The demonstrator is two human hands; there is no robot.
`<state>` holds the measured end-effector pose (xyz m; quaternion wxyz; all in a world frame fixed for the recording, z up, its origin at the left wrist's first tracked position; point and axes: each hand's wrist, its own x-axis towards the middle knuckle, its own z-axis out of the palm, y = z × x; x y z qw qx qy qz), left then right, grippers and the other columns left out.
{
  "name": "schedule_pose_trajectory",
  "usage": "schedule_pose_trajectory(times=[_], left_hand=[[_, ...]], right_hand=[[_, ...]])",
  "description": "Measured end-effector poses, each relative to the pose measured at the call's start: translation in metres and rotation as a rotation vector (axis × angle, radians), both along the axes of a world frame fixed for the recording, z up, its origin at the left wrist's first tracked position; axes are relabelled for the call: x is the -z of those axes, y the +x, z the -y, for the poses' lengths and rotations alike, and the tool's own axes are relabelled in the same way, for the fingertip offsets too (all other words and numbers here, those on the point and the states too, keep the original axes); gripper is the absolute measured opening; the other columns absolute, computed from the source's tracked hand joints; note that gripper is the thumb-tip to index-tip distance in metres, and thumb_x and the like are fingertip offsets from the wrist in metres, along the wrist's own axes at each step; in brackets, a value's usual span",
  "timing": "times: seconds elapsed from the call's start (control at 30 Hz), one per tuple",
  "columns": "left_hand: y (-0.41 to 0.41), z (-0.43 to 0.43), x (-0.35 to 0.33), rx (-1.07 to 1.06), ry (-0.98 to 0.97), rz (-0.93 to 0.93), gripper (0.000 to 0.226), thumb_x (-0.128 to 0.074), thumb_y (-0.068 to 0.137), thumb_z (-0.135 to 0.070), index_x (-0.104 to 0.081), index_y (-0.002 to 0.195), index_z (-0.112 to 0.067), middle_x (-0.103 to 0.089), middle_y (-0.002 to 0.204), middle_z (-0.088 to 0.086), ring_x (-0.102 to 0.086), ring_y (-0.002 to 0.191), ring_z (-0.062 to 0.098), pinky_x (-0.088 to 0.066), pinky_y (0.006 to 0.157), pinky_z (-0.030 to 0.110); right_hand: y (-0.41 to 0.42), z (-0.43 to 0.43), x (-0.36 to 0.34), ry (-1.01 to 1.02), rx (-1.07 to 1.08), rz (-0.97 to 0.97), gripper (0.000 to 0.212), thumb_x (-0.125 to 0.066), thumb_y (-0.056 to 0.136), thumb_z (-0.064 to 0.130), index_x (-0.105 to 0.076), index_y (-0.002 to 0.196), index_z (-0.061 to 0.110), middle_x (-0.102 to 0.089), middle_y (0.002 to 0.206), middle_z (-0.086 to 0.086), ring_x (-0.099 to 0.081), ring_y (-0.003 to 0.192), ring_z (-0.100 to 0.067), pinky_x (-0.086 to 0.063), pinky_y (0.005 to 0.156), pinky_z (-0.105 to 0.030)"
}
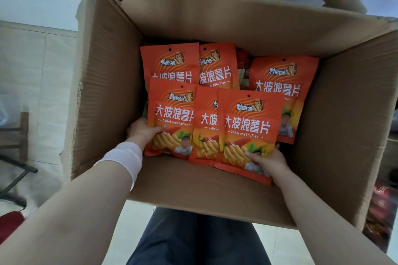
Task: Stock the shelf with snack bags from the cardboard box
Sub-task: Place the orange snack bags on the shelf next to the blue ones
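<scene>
An open cardboard box (189,180) fills the view, with several orange snack bags lying inside it. My left hand (142,130) grips the lower left edge of one orange bag (172,114), thumb on its front. My right hand (269,162) holds the bottom of another orange bag (247,127), thumb on its front; a third bag (205,133) is tucked between these two. More of the same bags (282,84) lie behind them, deeper in the box. No shelf is in view.
The box's flaps (101,38) stand open on all sides. A dark metal frame (17,170) and a wooden piece stand on the tiled floor at left. Red packaged goods (381,206) lie low at the right edge. My legs in dark trousers (193,241) are below the box.
</scene>
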<state>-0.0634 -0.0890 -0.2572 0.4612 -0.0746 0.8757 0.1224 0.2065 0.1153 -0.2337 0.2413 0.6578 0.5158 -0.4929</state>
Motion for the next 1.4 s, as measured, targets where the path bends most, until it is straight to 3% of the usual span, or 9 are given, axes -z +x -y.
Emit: schedule_pose_trajectory(times=[0.3,0.53,0.63,0.73,0.8,0.93,1.07,1.27,1.4], left_hand=[[0.009,-0.007,-0.054,-0.048,0.448,0.035,0.058,-0.070,0.083,-0.022,-0.044,0.134,-0.014,-0.057,0.128,0.010,-0.055,0.117,0.027,-0.041,0.104,0.047],[0.025,-0.033,-0.150,-0.129,0.804,-0.043,0.039,-0.066,0.086,-0.021,-0.056,0.122,-0.010,-0.063,0.109,0.007,-0.061,0.101,0.024,-0.047,0.092,0.039],[0.047,-0.055,-0.199,-0.032,0.929,-0.056,0.036,-0.065,0.086,-0.026,-0.058,0.119,-0.014,-0.064,0.108,0.004,-0.061,0.100,0.021,-0.047,0.092,0.038],[0.086,-0.092,-0.255,0.075,1.042,-0.069,0.029,-0.066,0.086,-0.029,-0.060,0.113,-0.018,-0.064,0.107,0.002,-0.061,0.099,0.020,-0.046,0.093,0.038],[0.125,-0.121,-0.293,0.155,1.111,-0.054,0.029,-0.065,0.087,-0.026,-0.061,0.114,-0.015,-0.063,0.106,0.004,-0.061,0.089,0.015,-0.046,0.090,0.035],[0.223,-0.179,-0.356,0.397,1.264,0.000,0.029,-0.063,0.087,-0.031,-0.060,0.114,-0.020,-0.065,0.107,-0.001,-0.063,0.089,0.011,-0.047,0.081,0.025],[0.358,-0.235,-0.402,0.579,1.433,0.019,0.027,-0.063,0.087,-0.022,-0.058,0.114,-0.021,-0.064,0.094,-0.009,-0.063,0.081,0.002,-0.042,0.060,0.001],[0.591,-0.301,-0.443,0.749,1.537,0.362,0.015,-0.066,0.084,-0.025,-0.064,0.096,-0.032,-0.070,0.089,-0.020,-0.064,0.090,0.000,-0.045,0.082,0.022],[0.720,-0.333,-0.463,0.871,1.569,0.469,0.019,-0.067,0.084,-0.017,-0.066,0.103,-0.022,-0.070,0.085,-0.017,-0.065,0.080,-0.003,-0.047,0.073,0.013]], right_hand=[[-0.008,0.000,-0.041,0.254,0.004,-0.115,0.056,-0.081,0.070,0.026,-0.057,0.119,0.013,-0.065,0.115,-0.009,-0.060,0.106,-0.029,-0.048,0.088,-0.034],[0.024,0.012,-0.138,0.546,0.251,-0.265,0.053,-0.080,0.070,0.028,-0.060,0.117,0.013,-0.065,0.109,-0.006,-0.060,0.104,-0.026,-0.046,0.086,-0.033],[0.059,0.030,-0.188,0.598,0.374,-0.420,0.072,-0.081,0.058,0.032,-0.054,0.123,0.015,-0.062,0.108,0.002,-0.058,0.098,-0.016,-0.048,0.079,-0.023],[0.110,0.042,-0.235,0.636,0.463,-0.379,0.041,-0.081,0.064,0.031,-0.060,0.098,0.017,-0.064,0.087,0.001,-0.063,0.084,-0.019,-0.044,0.064,-0.020],[0.155,0.045,-0.260,0.678,0.549,-0.366,0.022,-0.079,0.072,0.021,-0.060,0.083,0.019,-0.063,0.076,0.002,-0.063,0.076,-0.017,-0.048,0.062,-0.022],[0.265,0.052,-0.303,0.781,0.795,-0.338,0.034,-0.085,0.063,0.024,-0.068,0.090,0.013,-0.070,0.086,-0.007,-0.066,0.081,-0.025,-0.055,0.078,-0.038],[0.390,0.056,-0.344,0.940,0.952,-0.392,0.019,-0.081,0.069,0.018,-0.063,0.071,0.016,-0.064,0.066,-0.001,-0.057,0.060,-0.016,-0.044,0.057,-0.026],[0.589,0.072,-0.396,1.144,1.188,-0.394,0.016,-0.079,0.073,0.015,-0.063,0.070,0.011,-0.062,0.054,0.004,-0.056,0.045,-0.007,-0.044,0.047,-0.022],[0.684,0.070,-0.421,1.253,1.315,-0.379,0.022,-0.082,0.068,0.013,-0.061,0.074,0.009,-0.062,0.063,-0.005,-0.058,0.052,-0.014,-0.046,0.052,-0.025]])
